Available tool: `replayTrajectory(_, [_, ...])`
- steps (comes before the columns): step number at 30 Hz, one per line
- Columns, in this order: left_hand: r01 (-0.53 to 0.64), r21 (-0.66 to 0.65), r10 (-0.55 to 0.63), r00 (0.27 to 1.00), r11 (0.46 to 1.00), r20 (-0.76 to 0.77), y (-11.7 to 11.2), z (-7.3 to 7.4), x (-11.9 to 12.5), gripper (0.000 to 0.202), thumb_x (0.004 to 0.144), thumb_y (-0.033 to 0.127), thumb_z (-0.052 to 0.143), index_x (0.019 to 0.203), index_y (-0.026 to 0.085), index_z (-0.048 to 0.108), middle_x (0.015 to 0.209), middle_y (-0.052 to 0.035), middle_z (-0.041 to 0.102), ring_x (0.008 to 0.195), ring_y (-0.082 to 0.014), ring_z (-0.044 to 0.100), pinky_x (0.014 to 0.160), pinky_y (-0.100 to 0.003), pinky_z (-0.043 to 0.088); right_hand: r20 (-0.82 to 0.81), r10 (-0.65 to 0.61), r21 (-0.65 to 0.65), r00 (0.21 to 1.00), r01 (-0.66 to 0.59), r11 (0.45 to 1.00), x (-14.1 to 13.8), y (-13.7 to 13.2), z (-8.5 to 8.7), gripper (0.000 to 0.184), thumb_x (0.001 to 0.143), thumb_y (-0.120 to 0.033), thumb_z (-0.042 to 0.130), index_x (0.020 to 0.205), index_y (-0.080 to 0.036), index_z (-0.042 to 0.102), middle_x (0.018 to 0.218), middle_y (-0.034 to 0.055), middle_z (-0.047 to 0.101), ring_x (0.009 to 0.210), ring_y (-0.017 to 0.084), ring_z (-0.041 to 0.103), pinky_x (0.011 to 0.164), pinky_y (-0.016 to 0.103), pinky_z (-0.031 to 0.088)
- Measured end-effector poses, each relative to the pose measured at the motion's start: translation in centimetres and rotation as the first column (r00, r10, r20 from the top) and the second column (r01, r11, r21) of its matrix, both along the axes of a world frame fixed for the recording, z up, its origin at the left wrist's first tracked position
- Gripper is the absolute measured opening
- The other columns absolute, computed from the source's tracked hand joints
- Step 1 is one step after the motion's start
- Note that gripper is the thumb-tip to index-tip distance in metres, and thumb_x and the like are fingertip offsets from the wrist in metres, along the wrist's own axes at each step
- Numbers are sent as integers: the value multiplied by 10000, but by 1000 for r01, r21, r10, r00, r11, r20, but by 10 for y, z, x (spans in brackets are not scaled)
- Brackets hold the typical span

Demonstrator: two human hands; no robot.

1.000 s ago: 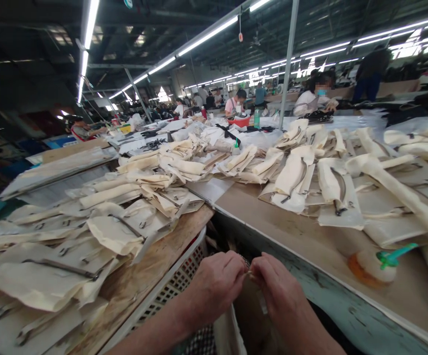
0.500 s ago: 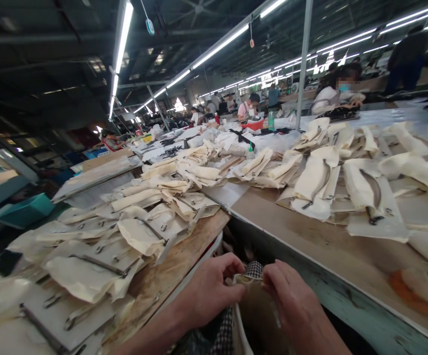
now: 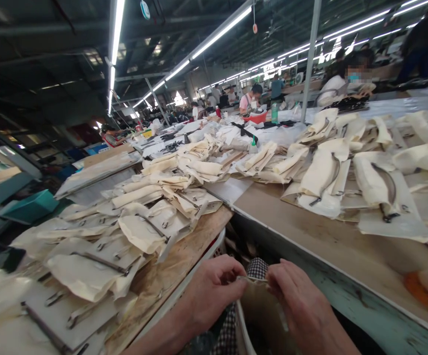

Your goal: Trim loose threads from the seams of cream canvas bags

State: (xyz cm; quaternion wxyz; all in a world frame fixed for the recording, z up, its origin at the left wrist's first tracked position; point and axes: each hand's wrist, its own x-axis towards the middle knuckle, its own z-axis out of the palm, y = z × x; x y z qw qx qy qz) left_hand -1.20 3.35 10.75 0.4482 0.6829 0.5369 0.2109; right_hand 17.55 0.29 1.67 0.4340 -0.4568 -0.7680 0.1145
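Low in front of me, my left hand (image 3: 217,288) pinches the top edge of a beige bag piece (image 3: 264,310) between thumb and fingers. My right hand (image 3: 297,291) grips the same edge on the other side, its fingertips partly hidden behind the rim. The piece hangs open between the hands, its inside dark. Black-and-white checked cloth (image 3: 257,267) shows behind and below it. To the left lie many cream-wrapped pieces (image 3: 84,268) with dark curved straps, spread over a worn wooden board (image 3: 195,236).
More wrapped pieces (image 3: 323,175) cover the right-hand table (image 3: 310,224), whose metal edge runs past my right arm. A blurred orange item (image 3: 423,291) lies there. A white basket (image 3: 219,241) sits between the tables. Farther off stand a green-capped bottle (image 3: 253,143) and several seated people.
My view has shifted slightly, so the far tables appear a little to the right. Both hands keep hold of the bag piece's edge, and my right fingers have shifted slightly.
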Motion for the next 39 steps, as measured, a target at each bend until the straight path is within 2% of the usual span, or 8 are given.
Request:
replayTrajectory(4, [13, 50, -11, 999, 999, -44, 3, 0, 0, 89, 775, 171, 606, 738, 141, 681, 690, 21, 555, 632, -102, 469, 582, -211, 351, -13, 2, -14, 1000, -3, 1000, 0, 1, 0, 271, 833, 35, 389, 894, -222, 444, 798, 2, 519, 771, 189, 537, 979, 507, 411])
replayTrajectory(11, [26, -135, -14, 996, 990, 88, 13, -7, -3, 47, 752, 187, 642, 755, 140, 638, 647, 49, 531, 594, -86, 430, 545, -199, 323, -10, -5, -48, 1000, 5, 999, 0, 2, 0, 253, 852, 18, 389, 885, -226, 442, 797, 3, 508, 775, 195, 523, 966, 515, 415])
replayTrajectory(17, [121, -19, -121, 993, 993, -18, 20, -7, -6, 43, 761, 178, 657, 729, 150, 660, 687, 42, 566, 662, -101, 492, 592, -200, 356, -20, -18, -16, 1000, 18, 1000, 0, 1, 1, 251, 861, 14, 380, 883, -227, 445, 789, 5, 514, 768, 194, 524, 965, 505, 432])
replayTrajectory(21, [249, 45, -242, 963, 967, -122, 23, 5, -1, 18, 755, 153, 659, 771, 159, 661, 725, 43, 569, 691, -105, 521, 633, -198, 384, 36, 15, 10, 999, -15, 1000, 1, 2, 4, 261, 840, 25, 410, 909, -222, 457, 798, 0, 525, 758, 183, 546, 972, 496, 451])
replayTrajectory(24, [357, 107, -329, 920, 928, -214, 25, 15, 6, 190, 712, 129, 710, 892, 189, 698, 834, 34, 622, 774, -123, 559, 706, -207, 395, 74, 29, 4, 997, -29, 1000, 4, 1, 6, 280, 826, 37, 424, 938, -216, 465, 824, 5, 547, 777, 184, 570, 978, 494, 461])
replayTrajectory(26, [390, 126, -348, 900, 912, -262, 24, 18, 11, 203, 712, 166, 744, 909, 201, 712, 866, 29, 650, 803, -136, 579, 723, -216, 394, 89, 20, 9, 996, -21, 1000, 6, 1, 7, 280, 822, 38, 424, 931, -217, 461, 820, 7, 553, 778, 189, 581, 967, 493, 474])
replayTrajectory(31, [322, 140, -282, 927, 936, -247, 21, 8, 18, 42, 786, 196, 704, 813, 178, 730, 794, 10, 689, 771, -145, 619, 709, -227, 406, 94, -5, 11, 996, 4, 1000, 8, -1, 8, 274, 843, 21, 415, 956, -223, 463, 833, 17, 583, 780, 197, 602, 968, 495, 477])
replayTrajectory(39, [249, 164, -224, 962, 955, -159, 23, -3, 19, 55, 750, 170, 764, 719, 151, 722, 698, 19, 658, 701, -128, 596, 675, -213, 394, 36, -43, 14, 998, 42, 999, 8, -1, 9, 238, 868, -1, 402, 921, -226, 457, 793, 4, 561, 753, 189, 590, 959, 489, 479])
